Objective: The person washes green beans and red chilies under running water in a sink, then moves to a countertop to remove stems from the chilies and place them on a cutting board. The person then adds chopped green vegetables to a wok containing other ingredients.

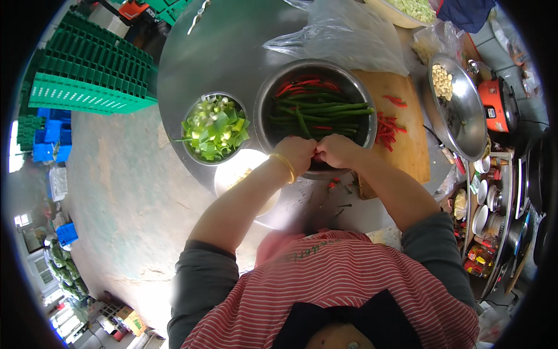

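A large steel bowl (pixel 260 109) on the table holds long green chili peppers (pixel 324 110) and red chili peppers (pixel 305 86). Over its near rim, my left hand (pixel 298 152) and my right hand (pixel 340 151) meet, fingertips together. Pinched between them is a red chili pepper (pixel 319 153), mostly hidden by the fingers. To the left stands a smaller steel bowl (pixel 190 150) of chopped scallions (pixel 216 128). On the right, a wooden cutting board (pixel 409 144) carries cut red chili pieces (pixel 389 131). Pepper stems (pixel 344 205) lie on the table near my right forearm.
A white bowl (pixel 224 174) sits under my left forearm. Behind the peppers lies a clear plastic bag (pixel 344 39). At right are a tilted steel basin (pixel 468 104) with peeled garlic cloves (pixel 442 82), a knife (pixel 445 152) and an orange rice cooker (pixel 493 107). Green crates (pixel 96 65) are stacked left.
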